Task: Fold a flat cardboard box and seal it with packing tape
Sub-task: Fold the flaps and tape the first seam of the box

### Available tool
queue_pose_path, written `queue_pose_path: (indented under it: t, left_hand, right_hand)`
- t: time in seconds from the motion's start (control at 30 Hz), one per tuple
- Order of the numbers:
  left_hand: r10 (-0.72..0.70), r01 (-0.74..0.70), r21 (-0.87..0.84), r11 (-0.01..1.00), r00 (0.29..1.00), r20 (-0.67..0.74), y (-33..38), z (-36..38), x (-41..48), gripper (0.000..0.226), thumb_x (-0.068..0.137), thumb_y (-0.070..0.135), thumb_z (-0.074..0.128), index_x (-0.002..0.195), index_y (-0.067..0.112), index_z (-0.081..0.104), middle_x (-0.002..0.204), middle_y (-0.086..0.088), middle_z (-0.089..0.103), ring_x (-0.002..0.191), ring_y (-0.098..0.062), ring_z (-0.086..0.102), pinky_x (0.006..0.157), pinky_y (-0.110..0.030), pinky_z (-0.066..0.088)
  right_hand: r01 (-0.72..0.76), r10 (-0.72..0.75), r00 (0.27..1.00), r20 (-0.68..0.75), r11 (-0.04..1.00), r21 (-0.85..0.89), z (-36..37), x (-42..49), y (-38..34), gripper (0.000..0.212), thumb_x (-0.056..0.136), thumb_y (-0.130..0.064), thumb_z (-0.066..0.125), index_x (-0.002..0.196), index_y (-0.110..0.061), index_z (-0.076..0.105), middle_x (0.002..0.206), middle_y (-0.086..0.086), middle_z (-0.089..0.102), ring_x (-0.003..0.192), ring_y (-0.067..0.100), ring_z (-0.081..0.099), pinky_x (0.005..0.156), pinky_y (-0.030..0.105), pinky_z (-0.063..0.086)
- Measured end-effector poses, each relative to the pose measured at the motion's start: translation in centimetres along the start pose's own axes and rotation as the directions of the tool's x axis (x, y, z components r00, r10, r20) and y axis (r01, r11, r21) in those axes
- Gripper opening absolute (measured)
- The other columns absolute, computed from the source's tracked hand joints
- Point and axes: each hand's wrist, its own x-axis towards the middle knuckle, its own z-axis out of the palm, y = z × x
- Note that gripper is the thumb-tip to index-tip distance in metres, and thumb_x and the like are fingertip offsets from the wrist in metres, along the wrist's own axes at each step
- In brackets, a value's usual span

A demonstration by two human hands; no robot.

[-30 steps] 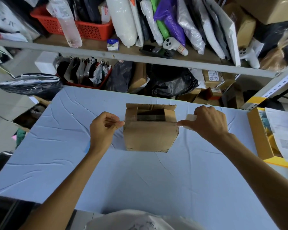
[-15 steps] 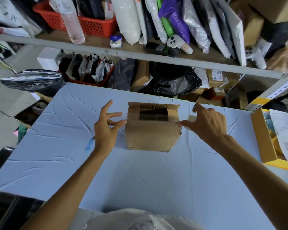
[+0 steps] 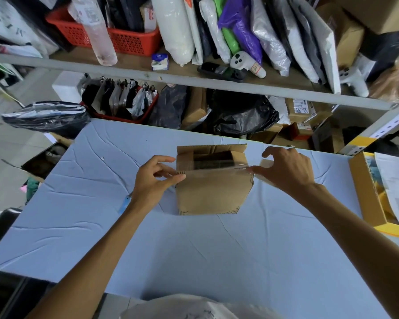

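A small brown cardboard box [image 3: 213, 194] stands on the pale blue table cover [image 3: 194, 254], its top flaps partly open with a dark gap showing. A strip of clear packing tape [image 3: 213, 167] stretches across the box top from left to right. My left hand [image 3: 156, 180] pinches the tape's end at the box's upper left corner. My right hand [image 3: 286, 172] curls over the tape roll [image 3: 265, 162] just right of the box; the roll is mostly hidden under the fingers.
A yellow-edged cardboard tray [image 3: 366, 192] with papers sits at the right table edge. A small blue tool [image 3: 124, 203] lies under my left wrist. Behind the table stand a shelf [image 3: 194, 81] of bags, a red basket [image 3: 124, 40] and black bags [image 3: 240, 116].
My left hand spread its fingers half a second ago and now pinches the tape end again at the box's left corner. The right hand stays beside the box with the roll.
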Motion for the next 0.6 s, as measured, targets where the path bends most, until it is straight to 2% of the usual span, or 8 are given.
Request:
queue_pose_path:
  t: [0.1, 0.3, 0.37, 0.47, 0.53, 0.6]
  left_hand:
    - [-0.011, 0.011, 0.044, 0.999, 1.000, -0.010, -0.2, 0.0, 0.1, 0.034, 0.069, 0.021, 0.083, 0.098, 0.015, 0.067, 0.080, 0.004, 0.071, 0.075, -0.009, 0.066, 0.069, -0.017, 0.055]
    - [-0.069, 0.065, 0.078, 0.995, 0.997, 0.044, -0.3, -0.3, 0.4, 0.030, 0.069, 0.020, 0.082, 0.096, 0.021, 0.068, 0.080, 0.008, 0.071, 0.076, -0.005, 0.066, 0.066, -0.009, 0.051]
    - [-0.107, 0.097, 0.083, 0.992, 0.986, 0.126, -0.1, -0.5, 0.7, 0.025, 0.071, 0.017, 0.081, 0.091, 0.026, 0.070, 0.082, 0.008, 0.071, 0.078, -0.004, 0.066, 0.069, -0.009, 0.050]
    - [-0.189, 0.185, 0.040, 0.982, 0.944, 0.269, 0.4, -0.9, 1.1, 0.023, 0.073, 0.011, 0.079, 0.086, 0.030, 0.072, 0.086, 0.010, 0.073, 0.083, -0.004, 0.068, 0.078, -0.017, 0.051]
    - [-0.227, 0.222, 0.054, 0.973, 0.909, 0.348, 0.8, -1.2, 1.4, 0.024, 0.075, 0.011, 0.077, 0.086, 0.032, 0.072, 0.085, 0.017, 0.074, 0.088, -0.001, 0.068, 0.081, -0.015, 0.049]
    - [-0.258, 0.245, 0.086, 0.966, 0.881, 0.396, 1.1, -1.3, 1.6, 0.022, 0.078, 0.013, 0.075, 0.087, 0.033, 0.072, 0.087, 0.014, 0.074, 0.092, -0.004, 0.067, 0.086, -0.016, 0.049]
  right_hand:
    - [0.029, -0.029, 0.999, 0.038, 0.999, 0.017, -0.1, 0.2, 0.1, 0.064, 0.068, -0.070, 0.064, 0.115, -0.025, 0.065, 0.109, 0.005, 0.070, 0.099, 0.026, 0.063, 0.065, 0.028, 0.037]
    - [0.125, -0.121, 0.988, 0.091, 0.991, -0.040, -0.3, 0.7, 0.7, 0.061, 0.069, -0.071, 0.063, 0.118, -0.036, 0.062, 0.109, 0.000, 0.071, 0.098, 0.022, 0.063, 0.066, 0.027, 0.039]
    - [0.164, -0.161, 0.976, 0.145, 0.986, -0.011, -0.4, 0.9, 1.0, 0.059, 0.070, -0.070, 0.063, 0.120, -0.038, 0.061, 0.112, -0.003, 0.070, 0.102, 0.021, 0.062, 0.068, 0.027, 0.040]
    - [0.197, -0.212, 0.937, 0.278, 0.977, 0.078, -0.5, 1.2, 1.4, 0.056, 0.070, -0.068, 0.063, 0.119, -0.041, 0.063, 0.117, -0.005, 0.067, 0.106, 0.018, 0.058, 0.074, 0.029, 0.039]
    - [0.183, -0.225, 0.901, 0.370, 0.972, 0.146, -0.4, 1.6, 2.0, 0.058, 0.063, -0.076, 0.059, 0.113, -0.048, 0.063, 0.117, -0.006, 0.066, 0.105, 0.016, 0.057, 0.078, 0.030, 0.042]
    - [0.173, -0.240, 0.862, 0.447, 0.967, 0.185, -0.4, 2.0, 2.4, 0.061, 0.059, -0.081, 0.054, 0.113, -0.053, 0.061, 0.120, -0.009, 0.064, 0.108, 0.015, 0.056, 0.085, 0.032, 0.045]
